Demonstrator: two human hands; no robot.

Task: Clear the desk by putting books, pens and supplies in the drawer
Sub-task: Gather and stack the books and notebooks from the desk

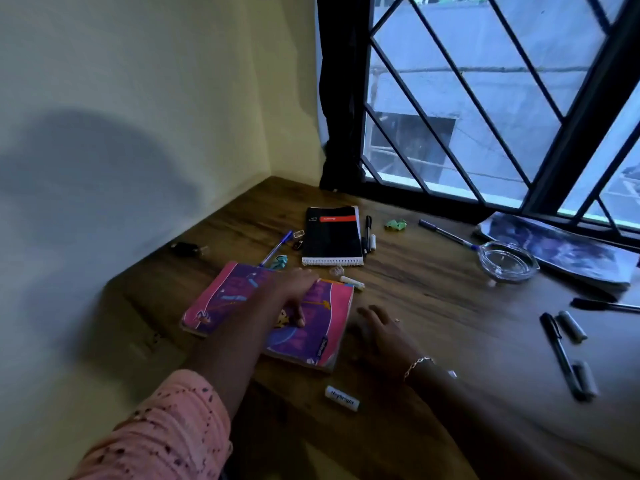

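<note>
Left hand [294,296] laid on pink book [221,299] (fingers loose, no grip), right hand [384,332] open, palm down on desk [433,289]

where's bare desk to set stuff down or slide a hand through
Widest bare wood lies between the spiral notebook, the glass ashtray and the black markers, just right of the right hand. The far corner behind the notebook is also bare. Crowded: the gap between the pink book and the notebook, with a blue pen and clips.
</note>
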